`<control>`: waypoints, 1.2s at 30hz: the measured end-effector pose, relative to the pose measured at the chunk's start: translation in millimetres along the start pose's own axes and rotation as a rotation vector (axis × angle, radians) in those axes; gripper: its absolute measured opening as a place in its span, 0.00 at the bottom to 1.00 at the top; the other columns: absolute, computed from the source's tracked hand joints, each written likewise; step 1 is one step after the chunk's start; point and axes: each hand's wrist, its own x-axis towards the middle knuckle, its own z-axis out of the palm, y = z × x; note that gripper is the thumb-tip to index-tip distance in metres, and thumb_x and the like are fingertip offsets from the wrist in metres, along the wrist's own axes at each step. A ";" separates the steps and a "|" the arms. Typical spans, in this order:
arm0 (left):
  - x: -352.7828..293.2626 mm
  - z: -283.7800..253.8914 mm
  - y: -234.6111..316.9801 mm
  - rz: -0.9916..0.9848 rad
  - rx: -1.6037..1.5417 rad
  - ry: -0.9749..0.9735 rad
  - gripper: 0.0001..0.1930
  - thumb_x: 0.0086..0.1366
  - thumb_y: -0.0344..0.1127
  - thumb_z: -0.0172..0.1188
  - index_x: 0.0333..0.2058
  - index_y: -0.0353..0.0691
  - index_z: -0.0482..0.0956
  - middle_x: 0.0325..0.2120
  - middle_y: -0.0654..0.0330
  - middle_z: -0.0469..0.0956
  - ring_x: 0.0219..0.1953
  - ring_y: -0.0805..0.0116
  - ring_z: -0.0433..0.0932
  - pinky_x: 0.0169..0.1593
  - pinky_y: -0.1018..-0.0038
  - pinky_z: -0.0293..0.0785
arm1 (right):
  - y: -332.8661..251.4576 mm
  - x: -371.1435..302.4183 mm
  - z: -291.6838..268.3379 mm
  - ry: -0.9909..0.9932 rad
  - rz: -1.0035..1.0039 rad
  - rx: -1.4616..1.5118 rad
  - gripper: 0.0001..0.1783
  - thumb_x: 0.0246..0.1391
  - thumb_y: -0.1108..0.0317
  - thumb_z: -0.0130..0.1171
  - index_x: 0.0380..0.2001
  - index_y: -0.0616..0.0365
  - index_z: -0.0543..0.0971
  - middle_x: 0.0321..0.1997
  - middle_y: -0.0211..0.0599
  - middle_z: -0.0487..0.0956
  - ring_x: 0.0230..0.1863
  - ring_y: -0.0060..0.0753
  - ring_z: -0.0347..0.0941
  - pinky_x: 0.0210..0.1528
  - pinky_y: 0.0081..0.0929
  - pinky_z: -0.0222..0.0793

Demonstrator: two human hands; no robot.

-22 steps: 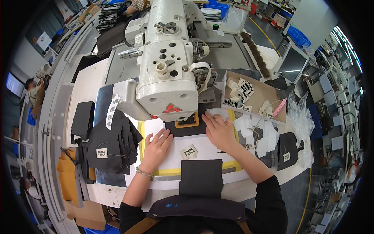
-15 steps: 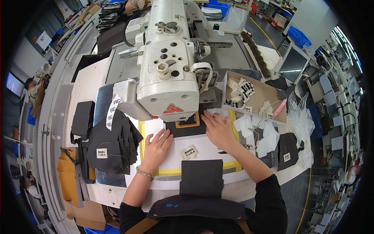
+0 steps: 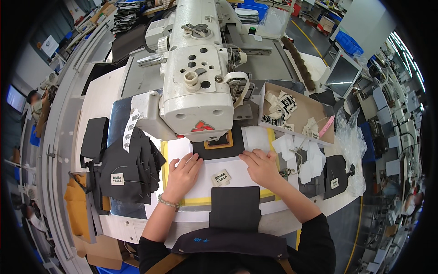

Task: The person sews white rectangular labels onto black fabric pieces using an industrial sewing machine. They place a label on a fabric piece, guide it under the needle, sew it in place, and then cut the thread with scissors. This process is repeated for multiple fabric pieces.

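Note:
A black fabric panel (image 3: 220, 153) lies flat under the head of a white sewing machine (image 3: 197, 102), with a brass-coloured frame (image 3: 219, 142) resting over it. My left hand (image 3: 183, 176) lies with its fingers stretched out, the tips at the panel's lower left corner. At the lower right corner, my right hand (image 3: 260, 165) touches the edge with extended fingers. Neither hand grips anything. Between them, small cream labels (image 3: 221, 178) lie on the white sheet (image 3: 205, 197) edged with yellow tape. Nearer to me, black fabric pieces (image 3: 235, 208) hang over the table edge.
At left sits a fanned stack of black pieces (image 3: 137, 164), the top one bearing a label. An open cardboard box (image 3: 296, 130) of labels stands at right, beside white paper scraps (image 3: 312, 160), another labelled black piece (image 3: 335, 176) and clear plastic (image 3: 353, 150).
My right hand has drawn back from the panel's surface beside the frame to its lower right corner. The left hand stays nearly in place.

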 end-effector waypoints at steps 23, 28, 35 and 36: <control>3.9 -6.9 -4.6 0.016 -0.089 0.030 0.15 0.53 0.30 0.65 0.42 0.45 0.82 0.44 0.67 0.81 0.48 0.72 0.77 0.52 0.64 0.63 | -4.8 -7.3 -1.5 -0.047 -0.023 -0.013 0.18 0.45 0.71 0.57 0.43 0.51 0.75 0.54 0.27 0.78 0.46 0.21 0.69 0.46 0.31 0.49; 5.5 -12.2 -1.3 -0.003 -0.151 0.028 0.12 0.54 0.31 0.65 0.39 0.44 0.82 0.43 0.66 0.81 0.48 0.71 0.77 0.51 0.65 0.63 | -7.3 -8.1 -3.9 -0.031 -0.033 -0.036 0.19 0.43 0.69 0.59 0.42 0.51 0.75 0.55 0.27 0.78 0.46 0.22 0.69 0.46 0.31 0.49; 16.3 -22.3 47.3 0.045 -0.403 -0.073 0.09 0.54 0.34 0.67 0.34 0.43 0.81 0.34 0.65 0.78 0.39 0.67 0.75 0.47 0.66 0.65 | -10.7 -3.9 -3.1 0.021 -0.027 -0.040 0.15 0.46 0.64 0.62 0.40 0.50 0.77 0.53 0.27 0.78 0.49 0.22 0.69 0.47 0.32 0.49; 17.6 -21.7 51.6 0.062 -0.425 -0.078 0.09 0.54 0.35 0.67 0.34 0.42 0.80 0.32 0.65 0.77 0.38 0.67 0.74 0.47 0.67 0.65 | -10.8 -2.9 -4.7 0.018 -0.029 -0.038 0.15 0.46 0.63 0.63 0.40 0.50 0.77 0.53 0.26 0.78 0.50 0.22 0.69 0.47 0.33 0.49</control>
